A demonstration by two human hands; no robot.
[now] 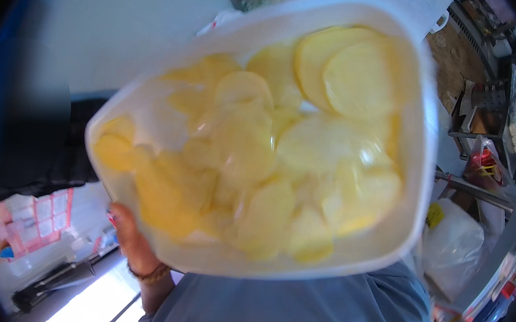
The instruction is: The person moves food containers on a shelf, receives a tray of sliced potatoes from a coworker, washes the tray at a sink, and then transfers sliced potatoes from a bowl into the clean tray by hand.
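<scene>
A translucent white plastic tub fills the middle of your view, held close under the camera and tilted. It is packed with pale yellow potato slices, round and overlapping, the largest at the upper right. The tub blocks most of what lies beneath and behind it.

Below the tub, a blue-grey garment covers the lower centre of the frame. To the upper left, a pale wall gives way to a dark, blurred mass along the left edge; what it is cannot be made out.

At the right edge, a white plastic bag sits near metal racks and shelving, bent by the lens and too small to read in detail. At the lower left, a red-and-white sheet shows.

Your left hand grips the tub's lower left corner from beneath, fingers closed against the rim, a bracelet at the wrist. Your right hand is hidden; whether it supports the tub cannot be told.
</scene>
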